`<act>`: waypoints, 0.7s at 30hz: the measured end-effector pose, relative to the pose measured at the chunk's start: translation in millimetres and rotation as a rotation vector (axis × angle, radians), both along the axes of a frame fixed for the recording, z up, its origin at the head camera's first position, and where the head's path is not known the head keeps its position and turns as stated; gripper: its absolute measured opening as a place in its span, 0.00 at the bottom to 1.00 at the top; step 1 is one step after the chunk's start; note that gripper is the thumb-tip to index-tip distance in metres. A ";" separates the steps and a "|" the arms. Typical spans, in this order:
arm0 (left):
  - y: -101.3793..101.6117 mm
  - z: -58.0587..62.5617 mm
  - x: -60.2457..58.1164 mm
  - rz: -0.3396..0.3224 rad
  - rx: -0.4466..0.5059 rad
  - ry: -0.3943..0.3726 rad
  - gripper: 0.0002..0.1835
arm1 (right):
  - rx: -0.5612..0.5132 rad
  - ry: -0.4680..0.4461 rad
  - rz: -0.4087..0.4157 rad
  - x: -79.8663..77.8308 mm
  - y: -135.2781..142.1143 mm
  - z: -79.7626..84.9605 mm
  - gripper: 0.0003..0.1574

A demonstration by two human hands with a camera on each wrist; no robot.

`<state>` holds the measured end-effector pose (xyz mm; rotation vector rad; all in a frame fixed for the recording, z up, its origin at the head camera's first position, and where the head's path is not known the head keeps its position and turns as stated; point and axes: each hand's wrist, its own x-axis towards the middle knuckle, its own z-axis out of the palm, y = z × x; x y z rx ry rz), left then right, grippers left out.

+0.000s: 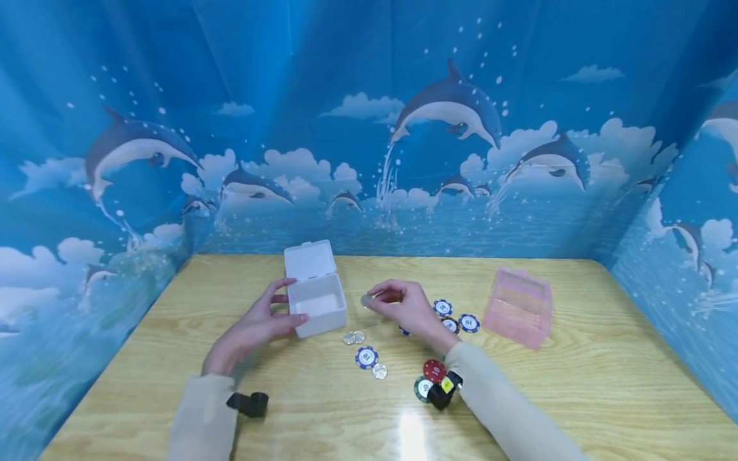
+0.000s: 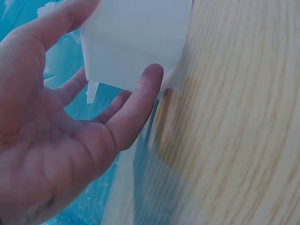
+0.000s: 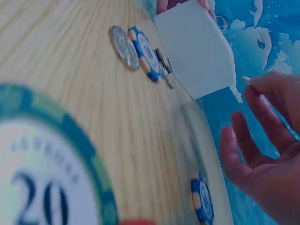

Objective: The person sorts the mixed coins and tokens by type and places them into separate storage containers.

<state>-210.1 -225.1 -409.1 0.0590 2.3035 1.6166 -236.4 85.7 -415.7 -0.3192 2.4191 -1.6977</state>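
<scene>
An open white plastic box, its lid tipped back, stands on the table left of centre. My left hand grips it from the left side, thumb at the front and fingers toward the hinge. In the left wrist view the little finger lies against the box wall. To the right of the box, my right hand pinches a silver coin between thumb and index finger. The right wrist view shows this coin edge-on, with the other fingers spread.
Two coins lie before the box, near a blue poker chip and another coin. Several chips sit right of the right hand. A red chip and a green chip lie by the right wrist. A pink translucent box stands farther right.
</scene>
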 end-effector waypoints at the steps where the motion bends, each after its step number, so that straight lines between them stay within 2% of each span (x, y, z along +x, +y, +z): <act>1: 0.1 0.0 -0.1 -0.002 0.002 0.001 0.51 | -0.010 0.001 -0.003 -0.5 -1.6 -0.1 0.16; 10: -0.7 0.4 -0.7 -0.003 0.018 -0.003 0.51 | -0.143 0.012 -0.002 -3.3 -16.4 -3.2 0.16; 21: 0.4 0.9 0.4 -0.006 0.020 -0.004 0.50 | -0.195 -0.006 0.000 -4.6 -30.1 -2.3 0.16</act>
